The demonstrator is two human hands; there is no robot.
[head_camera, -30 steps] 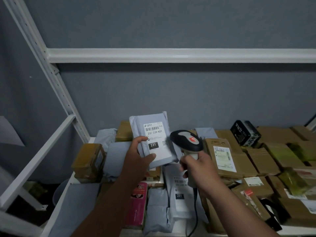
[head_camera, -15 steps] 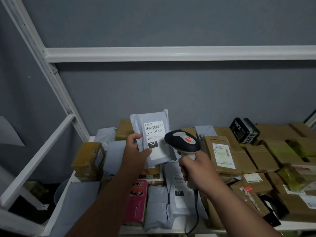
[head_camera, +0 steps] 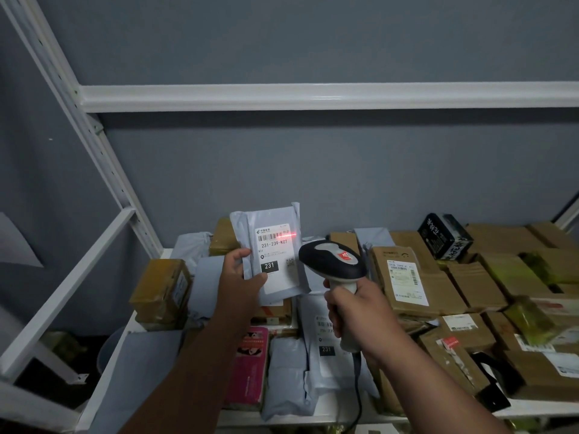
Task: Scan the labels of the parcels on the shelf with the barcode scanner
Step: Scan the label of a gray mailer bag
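My left hand (head_camera: 239, 277) holds a grey mailer parcel (head_camera: 272, 227) upright above the shelf, its white label (head_camera: 275, 258) facing me and reading 231-239-K01. A red scan line glows across the right end of the label's barcode. My right hand (head_camera: 354, 311) grips the handle of the black and grey barcode scanner (head_camera: 332, 261), whose head sits just right of the parcel and points at the label. The scanner's cable hangs down past the shelf's front edge.
The white shelf (head_camera: 338, 408) is packed with parcels: grey mailers (head_camera: 291, 377), a pink packet (head_camera: 247, 368), brown cardboard boxes (head_camera: 404, 277), a black box (head_camera: 445, 236) at the back right. A white upright (head_camera: 103, 158) and crossbar (head_camera: 313, 95) frame the bay.
A red scan line now shows on the label's barcode. The scanner has shifted slightly left toward the parcel, and the parcel sits a little higher.
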